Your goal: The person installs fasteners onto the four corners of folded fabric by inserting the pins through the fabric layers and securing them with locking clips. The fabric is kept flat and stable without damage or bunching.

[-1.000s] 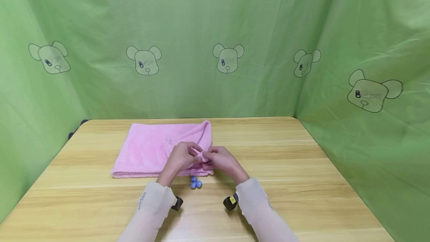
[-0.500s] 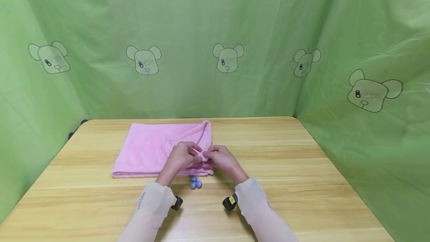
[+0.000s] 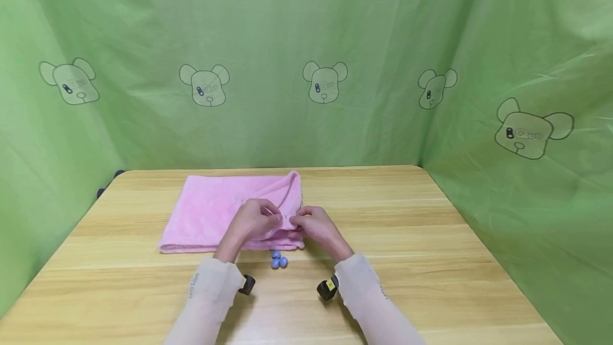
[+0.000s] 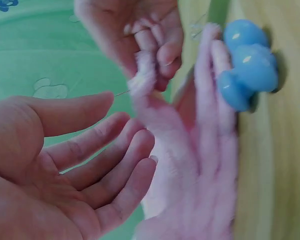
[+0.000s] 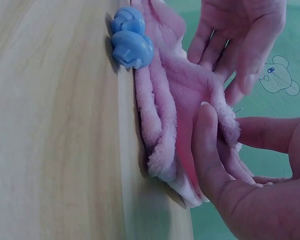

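Note:
A folded pink plush blanket (image 3: 210, 204) lies on the table, its near right corner lifted. My right hand (image 3: 318, 226) pinches that raised edge (image 5: 225, 115) between thumb and fingers. Just left of it, my left hand (image 3: 251, 221) stands a little apart from the cloth. At its thumb tip is a thin needle-like pin (image 4: 121, 93) that reaches to the fabric; its other end is hidden by the fingers. In front of the blanket sit three glossy blue rounded plastic clips (image 3: 279, 260), grouped together.
The wooden table (image 3: 407, 249) runs out on both sides of the blanket. Green curtains (image 3: 268, 121) with bear-head drawings hang behind and at both sides. A black wrist camera (image 3: 327, 289) is worn under the right wrist, and another (image 3: 247, 285) under the left.
My left hand has drawn back to the left, away from the raised blanket edge. My right hand keeps its hold almost unmoved. The blue clips stay in place.

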The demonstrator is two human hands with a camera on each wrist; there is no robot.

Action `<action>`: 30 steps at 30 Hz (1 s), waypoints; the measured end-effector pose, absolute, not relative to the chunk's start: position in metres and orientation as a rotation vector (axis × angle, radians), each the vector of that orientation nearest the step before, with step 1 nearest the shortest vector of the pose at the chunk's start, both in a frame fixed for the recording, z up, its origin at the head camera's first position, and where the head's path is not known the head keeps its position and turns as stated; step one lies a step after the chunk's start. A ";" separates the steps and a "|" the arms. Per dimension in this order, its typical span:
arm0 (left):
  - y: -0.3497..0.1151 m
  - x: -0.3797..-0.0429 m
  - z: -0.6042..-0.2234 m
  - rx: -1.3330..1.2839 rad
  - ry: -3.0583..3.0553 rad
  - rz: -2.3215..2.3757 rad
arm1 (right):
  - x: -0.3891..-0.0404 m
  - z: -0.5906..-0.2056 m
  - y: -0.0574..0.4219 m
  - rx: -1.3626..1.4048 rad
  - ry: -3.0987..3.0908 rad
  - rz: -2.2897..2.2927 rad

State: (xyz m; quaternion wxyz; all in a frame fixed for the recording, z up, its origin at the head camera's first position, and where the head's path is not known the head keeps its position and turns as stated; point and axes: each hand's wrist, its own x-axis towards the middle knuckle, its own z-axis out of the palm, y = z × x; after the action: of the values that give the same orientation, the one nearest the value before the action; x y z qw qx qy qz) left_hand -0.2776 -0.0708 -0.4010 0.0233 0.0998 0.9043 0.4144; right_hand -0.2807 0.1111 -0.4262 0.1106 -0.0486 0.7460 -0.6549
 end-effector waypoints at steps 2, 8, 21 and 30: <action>-0.074 -0.277 -0.397 0.310 2.811 1.253 | -0.281 -0.426 0.111 -0.131 2.189 -1.932; -0.079 -0.271 -0.388 0.417 2.746 1.075 | -0.280 -0.426 0.111 -0.133 2.200 -1.940; -0.057 -0.249 -0.387 0.493 2.694 0.738 | -0.281 -0.425 0.111 -0.110 2.222 -1.952; -0.049 -0.246 -0.394 0.327 2.632 0.826 | -0.282 -0.426 0.112 -0.108 2.217 -1.954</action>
State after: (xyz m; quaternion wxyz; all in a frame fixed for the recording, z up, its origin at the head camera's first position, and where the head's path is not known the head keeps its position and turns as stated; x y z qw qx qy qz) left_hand -0.2462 -0.0491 -0.3939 0.1809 0.1157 0.9319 0.2923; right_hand -0.2819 0.1121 -0.4258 0.0920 -0.0364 0.7465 -0.6580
